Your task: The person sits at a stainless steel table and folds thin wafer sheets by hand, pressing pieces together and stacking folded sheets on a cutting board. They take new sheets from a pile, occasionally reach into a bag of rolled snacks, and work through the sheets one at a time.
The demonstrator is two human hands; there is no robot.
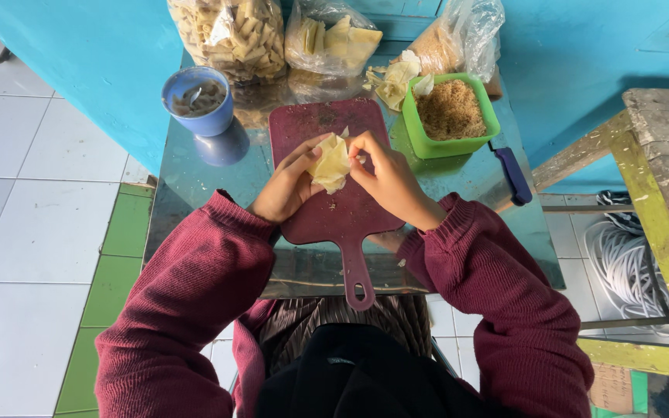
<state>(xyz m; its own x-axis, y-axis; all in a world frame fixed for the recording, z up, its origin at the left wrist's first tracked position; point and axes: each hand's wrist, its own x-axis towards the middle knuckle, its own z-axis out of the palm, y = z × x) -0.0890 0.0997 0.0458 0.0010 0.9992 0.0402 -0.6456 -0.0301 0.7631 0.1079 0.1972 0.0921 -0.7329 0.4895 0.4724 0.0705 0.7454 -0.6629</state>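
Shiny metal table (maroon board): 2 hands pinch thin, crinkled dough.

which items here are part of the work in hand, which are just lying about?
In use:
left hand and right hand, both on a pale yellow dough wrapper
dark red plastic cutting board
green square tub of brown filling

Lying about:
blue cup
white coiled hose

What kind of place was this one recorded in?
Probably a small home or stall food-prep corner: a metal table against a blue wall, a maroon cutting board, bags of folded pastry, and a green tub of filling.
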